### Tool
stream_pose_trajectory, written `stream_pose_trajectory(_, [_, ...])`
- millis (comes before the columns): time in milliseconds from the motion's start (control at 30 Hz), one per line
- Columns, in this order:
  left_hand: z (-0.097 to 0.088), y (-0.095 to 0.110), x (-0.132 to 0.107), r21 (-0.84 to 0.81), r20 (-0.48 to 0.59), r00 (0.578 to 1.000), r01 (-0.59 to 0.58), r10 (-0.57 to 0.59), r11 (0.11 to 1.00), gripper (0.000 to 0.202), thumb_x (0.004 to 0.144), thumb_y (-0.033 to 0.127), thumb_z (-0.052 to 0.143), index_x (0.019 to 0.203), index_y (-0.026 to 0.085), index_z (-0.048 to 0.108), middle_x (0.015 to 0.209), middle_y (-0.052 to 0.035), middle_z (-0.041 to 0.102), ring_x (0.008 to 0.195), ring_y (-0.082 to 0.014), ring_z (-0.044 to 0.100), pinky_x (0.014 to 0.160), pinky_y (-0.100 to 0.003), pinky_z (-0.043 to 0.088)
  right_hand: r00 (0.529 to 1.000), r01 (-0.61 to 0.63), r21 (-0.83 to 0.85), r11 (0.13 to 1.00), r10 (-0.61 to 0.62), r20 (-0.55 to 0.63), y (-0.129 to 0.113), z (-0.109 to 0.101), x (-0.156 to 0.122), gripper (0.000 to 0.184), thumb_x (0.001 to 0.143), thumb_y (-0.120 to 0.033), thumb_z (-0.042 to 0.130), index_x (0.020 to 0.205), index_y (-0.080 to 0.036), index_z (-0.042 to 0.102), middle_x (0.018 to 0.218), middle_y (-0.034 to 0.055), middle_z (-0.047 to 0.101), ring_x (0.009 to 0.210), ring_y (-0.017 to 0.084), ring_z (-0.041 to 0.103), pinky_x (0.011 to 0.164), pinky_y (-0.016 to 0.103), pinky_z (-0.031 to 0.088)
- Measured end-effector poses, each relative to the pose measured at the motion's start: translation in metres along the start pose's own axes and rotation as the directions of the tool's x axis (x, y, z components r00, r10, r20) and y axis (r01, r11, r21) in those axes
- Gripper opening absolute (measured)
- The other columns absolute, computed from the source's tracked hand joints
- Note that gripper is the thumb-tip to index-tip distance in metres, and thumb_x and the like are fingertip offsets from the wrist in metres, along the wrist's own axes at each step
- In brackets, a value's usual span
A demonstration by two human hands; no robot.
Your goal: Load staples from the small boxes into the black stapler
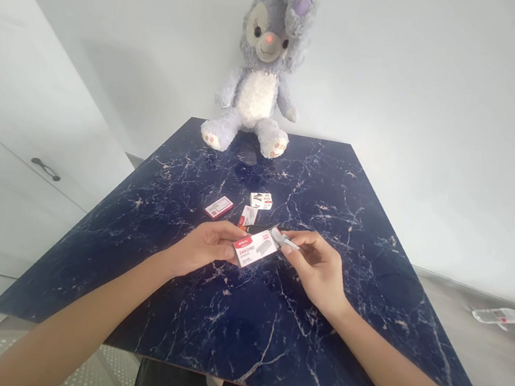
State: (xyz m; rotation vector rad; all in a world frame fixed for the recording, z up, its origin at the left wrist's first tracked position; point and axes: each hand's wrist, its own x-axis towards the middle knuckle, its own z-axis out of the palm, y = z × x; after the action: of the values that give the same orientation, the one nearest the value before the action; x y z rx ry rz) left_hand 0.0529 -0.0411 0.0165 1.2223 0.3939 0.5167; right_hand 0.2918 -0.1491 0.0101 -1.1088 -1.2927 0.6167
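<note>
Above the middle of the table, my left hand (206,247) grips the left end of a small red and white staple box (255,249), fingers closed on it. The box is tilted, with its printed face up. At its right end, my right hand (317,265) pinches a silvery strip of staples (289,242) between thumb and fingers, right by the box's end. Behind the box lies a dark, narrow object (259,229), mostly hidden by the box and hands; I cannot make out its kind.
Beyond my hands lie a red-edged flat box (219,207), a red and white box (248,215) and a white box (261,201). A grey plush rabbit (259,91) sits at the far edge of the dark blue marbled table (234,334). A white cabinet (23,147) stands left.
</note>
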Motion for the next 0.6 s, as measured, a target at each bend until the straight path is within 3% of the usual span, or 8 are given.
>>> stream_pose_trajectory(167, [0.000,-0.002,-0.002,0.054,0.048,0.997,0.050,-0.052,0.997,0.028,0.084,0.025,0.080,0.111,0.020,0.074,0.129,-0.0107,0.070,0.107,-0.0240,0.071,0.082,-0.032,0.062,0.998,-0.062,-0.023,0.998,0.061,-0.028,0.002,0.000,-0.001,0.014,0.090,-0.034,0.073,0.089,-0.023,0.065,0.101,0.0061,0.072,0.097,0.022,0.072,0.082,0.035,0.062])
stream_pose_trajectory(400, [0.010,0.000,0.001,0.272,-0.033,0.997,0.073,-0.066,0.960,0.026,0.090,0.030,0.074,0.113,0.019,0.071,0.110,-0.0087,0.076,0.096,-0.0207,0.074,0.085,-0.034,0.062,0.977,-0.161,0.020,0.987,0.162,-0.138,-0.002,0.004,-0.003,0.018,0.088,-0.038,0.074,0.087,-0.023,0.065,0.101,0.0063,0.071,0.101,0.024,0.071,0.085,0.035,0.061])
stream_pose_trajectory(600, [0.012,-0.003,0.002,0.167,-0.026,0.995,0.096,-0.093,0.981,0.029,0.087,0.030,0.078,0.112,0.017,0.069,0.109,-0.0088,0.076,0.090,-0.0198,0.074,0.081,-0.033,0.062,0.962,-0.207,-0.016,0.978,0.200,-0.187,-0.005,0.002,-0.003,0.024,0.085,-0.042,0.077,0.086,-0.021,0.066,0.094,0.0061,0.072,0.083,0.020,0.070,0.074,0.033,0.060])
